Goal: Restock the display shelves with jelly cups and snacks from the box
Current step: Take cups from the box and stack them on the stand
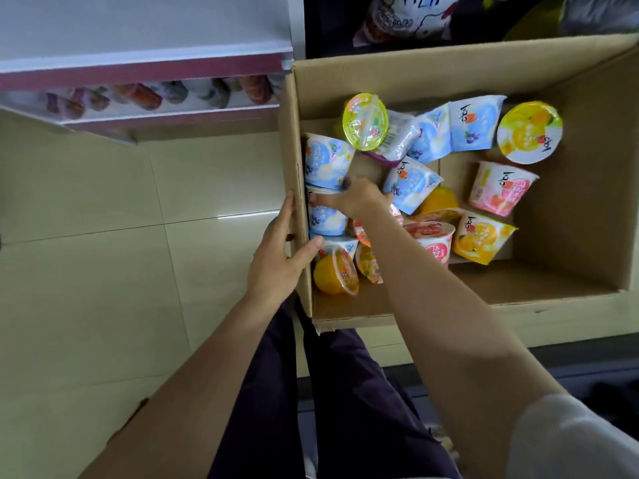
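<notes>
In the box (pixel 570 216), fingers (pixel 323 201) touch a blue cup (pixel 326 221).

Both forearms are seen bare. A short, loose, light grey fabric sleeve (pixel 567 440) is worn on the right upper arm, and dark navy cloth trousers (pixel 345 402) are worn below.

Even indoor light, soft at the edges

The cardboard box (pixel 570 81) is brightly and evenly lit inside, with only faint shadow along its left wall. Left of the box, a white streak of glare lies on the floor tiles (pixel 103 271). Above and left of it, the shelf (pixel 138 74) is smeared with blur. Wide-angle distortion bends the box's edges; beyond its far rim the frame goes dark.
</notes>
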A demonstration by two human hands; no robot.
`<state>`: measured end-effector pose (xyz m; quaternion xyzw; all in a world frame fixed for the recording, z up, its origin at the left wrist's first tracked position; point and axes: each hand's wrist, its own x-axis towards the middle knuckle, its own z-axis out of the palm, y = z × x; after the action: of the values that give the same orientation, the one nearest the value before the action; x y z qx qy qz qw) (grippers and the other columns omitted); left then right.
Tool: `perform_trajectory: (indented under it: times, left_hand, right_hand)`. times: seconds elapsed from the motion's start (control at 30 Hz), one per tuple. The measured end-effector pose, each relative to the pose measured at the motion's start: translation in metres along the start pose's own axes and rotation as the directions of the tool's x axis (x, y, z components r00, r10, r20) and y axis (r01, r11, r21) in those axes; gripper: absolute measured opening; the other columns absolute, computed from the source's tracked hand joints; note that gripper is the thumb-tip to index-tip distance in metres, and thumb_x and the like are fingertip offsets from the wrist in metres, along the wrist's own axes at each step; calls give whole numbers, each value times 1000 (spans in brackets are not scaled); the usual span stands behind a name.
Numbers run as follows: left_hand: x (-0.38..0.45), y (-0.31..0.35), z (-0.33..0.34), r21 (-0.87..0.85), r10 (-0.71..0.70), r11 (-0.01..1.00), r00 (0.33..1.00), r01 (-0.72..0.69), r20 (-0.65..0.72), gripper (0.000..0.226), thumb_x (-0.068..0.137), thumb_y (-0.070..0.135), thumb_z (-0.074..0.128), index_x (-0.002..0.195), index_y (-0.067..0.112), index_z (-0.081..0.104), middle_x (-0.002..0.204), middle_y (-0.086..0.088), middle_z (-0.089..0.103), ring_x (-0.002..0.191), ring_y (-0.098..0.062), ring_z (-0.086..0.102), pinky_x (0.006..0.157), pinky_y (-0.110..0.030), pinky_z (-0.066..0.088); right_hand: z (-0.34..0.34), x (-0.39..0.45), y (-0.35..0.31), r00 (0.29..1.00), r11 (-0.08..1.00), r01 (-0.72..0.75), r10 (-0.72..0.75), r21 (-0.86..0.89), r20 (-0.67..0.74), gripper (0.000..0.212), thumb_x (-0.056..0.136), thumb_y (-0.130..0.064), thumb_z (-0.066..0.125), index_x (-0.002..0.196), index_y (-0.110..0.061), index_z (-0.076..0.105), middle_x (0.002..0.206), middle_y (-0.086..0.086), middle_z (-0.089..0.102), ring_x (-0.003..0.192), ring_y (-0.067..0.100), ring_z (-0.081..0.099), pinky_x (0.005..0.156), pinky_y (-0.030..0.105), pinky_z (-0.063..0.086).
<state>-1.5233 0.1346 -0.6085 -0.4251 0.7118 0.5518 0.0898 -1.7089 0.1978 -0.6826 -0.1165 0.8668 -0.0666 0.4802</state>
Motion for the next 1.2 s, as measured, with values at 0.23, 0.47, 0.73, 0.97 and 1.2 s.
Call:
perform_trajectory:
  times: [0.23,0.47,0.73,0.97,1.2]
  left_hand:
    - [-1,0,-1,-20,6,1000,1000,-6,-1,80,91,50,64,154,49,15,143,32,33,131,-5,46,106,-46,46]
    - [2,3,-7,11,-7,1000,1000,7,-15,86,78,63,67,152,47,26,148,21,42,132,-7,45,108,-44,45]
    - [-2,70,-36,-381,-4,924,999,18,38,82,54,49,84,126,22,56,106,5,71,89,-7,70,76,-25,55]
    - [15,74,-57,-553,-162,831,977,58,-140,74,62,32,77,129,26,47,99,11,65,73,7,65,62,-11,49]
    - [33,38,-50,-619,-306,779,923,102,-233,67,82,21,80,138,19,44,101,10,65,79,5,65,66,-14,51]
  right_hand:
    - [-1,-8,0,1000,999,-11,12,50,-21,87,65,-85,62,132,-29,58,123,-4,66,123,25,54,114,53,18]
    - [-23,-59,23,996,883,89,-73,461,-52,65,68,-57,84,120,-21,68,104,-11,65,97,8,62,85,25,51]
    - [-52,-141,1,934,595,314,-335,740,-126,58,78,-47,79,125,-16,66,114,2,71,103,11,69,82,27,57]
    - [-41,-100,-20,976,532,210,-161,820,-146,71,81,-56,72,139,-20,50,119,2,69,110,18,66,101,37,51]
    - [2,-10,-26,998,513,64,-12,856,-68,44,82,-34,80,116,-11,64,111,4,73,102,15,70,98,38,53]
